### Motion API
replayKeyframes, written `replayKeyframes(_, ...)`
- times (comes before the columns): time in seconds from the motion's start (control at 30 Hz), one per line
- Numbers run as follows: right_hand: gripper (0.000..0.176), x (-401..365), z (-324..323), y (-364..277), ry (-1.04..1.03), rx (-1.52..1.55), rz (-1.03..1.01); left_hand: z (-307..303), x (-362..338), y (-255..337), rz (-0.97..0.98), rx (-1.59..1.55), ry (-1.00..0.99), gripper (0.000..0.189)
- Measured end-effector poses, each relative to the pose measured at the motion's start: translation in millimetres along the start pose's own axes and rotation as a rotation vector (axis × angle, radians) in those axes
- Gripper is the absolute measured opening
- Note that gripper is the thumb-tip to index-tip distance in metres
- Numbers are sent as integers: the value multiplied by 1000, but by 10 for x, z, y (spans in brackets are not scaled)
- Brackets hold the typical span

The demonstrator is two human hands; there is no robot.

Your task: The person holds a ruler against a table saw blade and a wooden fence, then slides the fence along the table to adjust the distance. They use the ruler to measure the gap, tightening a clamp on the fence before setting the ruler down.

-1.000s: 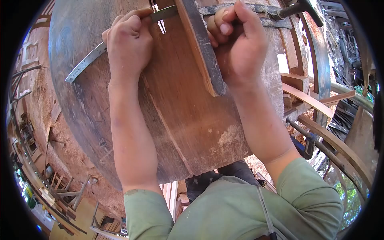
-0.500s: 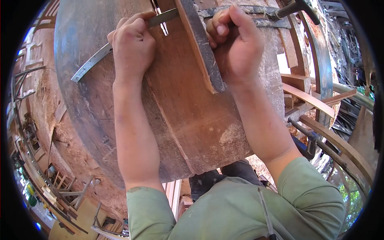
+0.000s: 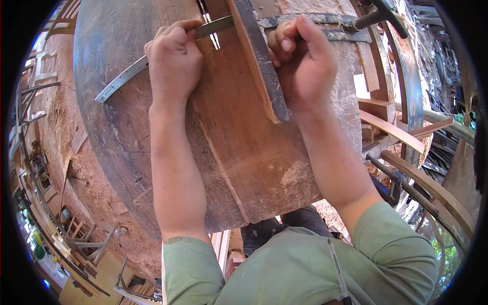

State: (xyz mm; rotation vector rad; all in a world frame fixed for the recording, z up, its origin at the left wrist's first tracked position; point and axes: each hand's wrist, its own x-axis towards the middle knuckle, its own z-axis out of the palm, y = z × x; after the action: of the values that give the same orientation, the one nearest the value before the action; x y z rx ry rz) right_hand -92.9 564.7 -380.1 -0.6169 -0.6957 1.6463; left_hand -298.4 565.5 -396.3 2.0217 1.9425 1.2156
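Observation:
My left hand (image 3: pixel 175 63) is closed around a metal ruler (image 3: pixel 122 81), which lies across the worn wooden tabletop (image 3: pixel 239 147). The ruler's far end reaches to a long wooden bar (image 3: pixel 258 66) with a dark upper edge. Between my left hand and that bar, a narrow slot (image 3: pixel 212 33) shows bright in the tabletop. On the bar's other side is my right hand (image 3: pixel 307 63), its fingers curled in and its knuckles against or very near the wood. No object shows in that hand.
A clamp with a dark T-handle (image 3: pixel 376 20) sits at the tabletop's upper right, by grey strips (image 3: pixel 310 19). Curved wooden pieces (image 3: pixel 432 188) and a long metal clamp (image 3: pixel 406 185) are at the right. Sawdust (image 3: pixel 86 178) covers the floor at left.
The whole view has shifted slightly, so that the tabletop and both hands appear a little further right and lower. Against the ruler and bar, my hands show hardly any movement.

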Motion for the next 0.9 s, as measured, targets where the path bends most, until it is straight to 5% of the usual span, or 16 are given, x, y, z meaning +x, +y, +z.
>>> replayKeyframes(0.9, 28, 1, 3, -23, -8, -26, -1, 64, -9, -72, 67, 47, 26, 20)
